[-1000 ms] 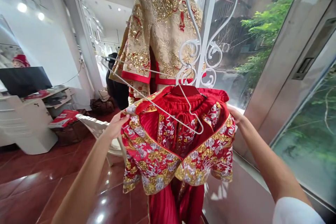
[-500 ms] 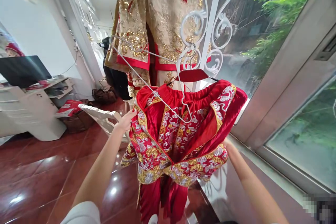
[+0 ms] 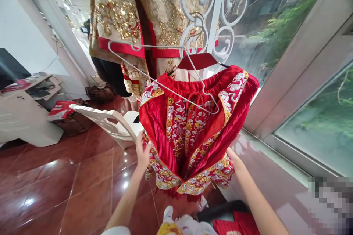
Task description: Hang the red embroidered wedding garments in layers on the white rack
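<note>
Left hand (image 3: 142, 152) and right hand (image 3: 233, 157) are touching a red garment (image 3: 208, 174)

At the far left, a dark monitor (image 3: 12, 68) is standing on a white desk (image 3: 30, 123). A red-and-white box (image 3: 62, 109) is lying on a brown bag (image 3: 74, 123) beside it, and a white chair (image 3: 95, 116) is standing on the tiled floor (image 3: 91, 174). Behind the chair, a person in black (image 3: 110, 75) is showing only in part.

A beige garment (image 3: 116, 18) with gold sequins is hanging at the upper middle. Below it, the left hand is touching the red garment's left edge, its thumb and forefinger showing apart; whether it is gripping, I cannot tell.

The red garment is hanging open at the center from a red-topped hanger (image 3: 197, 61), its gold-and-silver borders meeting low in a V. A white wire hanger (image 3: 168, 47) is slanting across its front, near a white scrollwork rack (image 3: 219, 11).

The right hand is reaching to the garment's lower right edge, its fingers hiding behind the cloth, so their grip I cannot tell. Farther right, a metal-framed window (image 3: 311, 117) is rising above a pale ledge (image 3: 264, 180)
</note>
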Available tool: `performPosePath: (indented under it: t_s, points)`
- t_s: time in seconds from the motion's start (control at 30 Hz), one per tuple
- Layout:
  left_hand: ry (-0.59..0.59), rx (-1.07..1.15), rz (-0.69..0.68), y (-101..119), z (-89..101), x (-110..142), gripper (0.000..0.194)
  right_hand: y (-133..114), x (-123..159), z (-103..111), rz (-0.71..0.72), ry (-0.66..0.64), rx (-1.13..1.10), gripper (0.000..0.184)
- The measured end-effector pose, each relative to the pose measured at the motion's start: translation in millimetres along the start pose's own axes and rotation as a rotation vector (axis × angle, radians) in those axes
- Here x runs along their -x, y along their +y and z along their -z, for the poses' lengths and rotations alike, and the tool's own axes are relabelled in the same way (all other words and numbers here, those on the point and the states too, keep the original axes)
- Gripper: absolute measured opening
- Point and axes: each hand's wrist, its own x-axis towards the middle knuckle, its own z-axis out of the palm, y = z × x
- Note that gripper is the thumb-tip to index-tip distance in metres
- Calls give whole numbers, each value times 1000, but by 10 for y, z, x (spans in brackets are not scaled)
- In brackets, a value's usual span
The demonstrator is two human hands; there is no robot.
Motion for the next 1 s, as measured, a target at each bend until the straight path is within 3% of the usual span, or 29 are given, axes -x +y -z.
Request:
performPosePath:
  t_s: [0.03, 0.07, 0.13, 0.2, 0.27, 0.4, 0.53, 0.7, 0.87, 1.0]
  points:
    - [-2, -159, -117, -68, -86, 223, 43, -3, 41, 3, -19, 1, 1, 23]
    - [-121, -305, -225, -144, -190, 459, 42, -8, 83, 4, -29, 5, 10, 24]
    - [-599, -517, -371, -302, -434, 897, 37, -20, 160, 6, -31, 24, 45, 26]
    - [-976, -686, -355, -431, -679, 1191, 39, -34, 222, 12, -7, 56, 93, 28]
    - [-1215, -771, -292, -501, -861, 1294, 35, -45, 276, 27, 25, 95, 133, 27]
    - [-1471, -685, -243, -460, -958, 1130, 17, -69, 379, 84, 102, 185, 189, 26]
    - [-1556, -543, -165, -299, -909, 939, 10, -140, 413, 121, 256, 324, 284, 35]
    - [-1594, -374, 36, -156, -993, 982, 16, -172, 331, 59, 381, 416, 381, 44]
    - [-1526, -153, 309, -53, -1079, 1160, 35, 120, 457, -58, 502, 402, 424, 72]
    - [-1498, -30, 495, 31, -1020, 1278, 34, 461, 741, -197, 704, 329, 613, 85]
